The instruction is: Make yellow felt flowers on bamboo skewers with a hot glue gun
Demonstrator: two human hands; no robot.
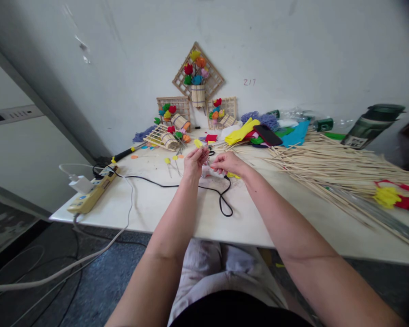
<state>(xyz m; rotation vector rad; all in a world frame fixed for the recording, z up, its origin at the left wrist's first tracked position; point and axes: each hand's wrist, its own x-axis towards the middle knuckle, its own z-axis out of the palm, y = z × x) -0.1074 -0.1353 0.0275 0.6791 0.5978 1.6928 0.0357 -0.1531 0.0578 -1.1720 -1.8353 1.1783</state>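
Note:
Both my hands meet above the middle of the white table point(245, 222). My left hand point(193, 163) is raised with its fingers pinched on a small reddish piece point(204, 156). My right hand point(226, 163) is curled close beside it, fingertips pressed together near a small white object point(208, 172) on the table; what it holds is hidden. A black cable point(221, 200) loops on the table just below my hands. A small yellow scrap point(232, 175) lies under my right wrist.
Wooden lattice crafts with felt flowers point(198, 77) lean on the wall. A big pile of thin wooden sticks point(330, 168) covers the right side. Coloured felt sheets point(259, 131), a dark phone point(267, 135), a green bottle point(371, 125) sit behind. A yellow power strip point(92, 193) lies left.

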